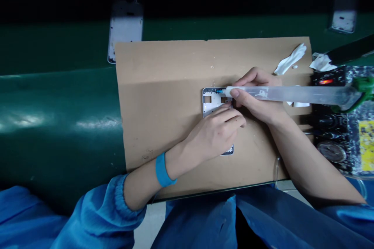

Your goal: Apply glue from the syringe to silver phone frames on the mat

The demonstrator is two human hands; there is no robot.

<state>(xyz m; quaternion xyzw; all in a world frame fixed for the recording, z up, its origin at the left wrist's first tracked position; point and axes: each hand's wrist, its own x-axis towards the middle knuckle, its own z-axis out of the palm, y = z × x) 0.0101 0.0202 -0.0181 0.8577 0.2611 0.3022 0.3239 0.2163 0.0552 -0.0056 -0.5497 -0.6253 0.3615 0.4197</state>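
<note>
Now, my right hand (263, 109) holds a dispensing syringe (286, 94) in a closed grip, its blue tip (220, 91) at the top of a phone frame (214, 106) on the desk's (58, 101) cardboard sheet (157, 105); my left hand (216, 134) rests across the frame, whether gripping I cannot tell.

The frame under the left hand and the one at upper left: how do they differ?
The near frame lies on the cardboard; the far frame lies on the green surface. The left hand covers part of the near frame, while the cardboard hides part of the far frame. Both are pale.
</note>
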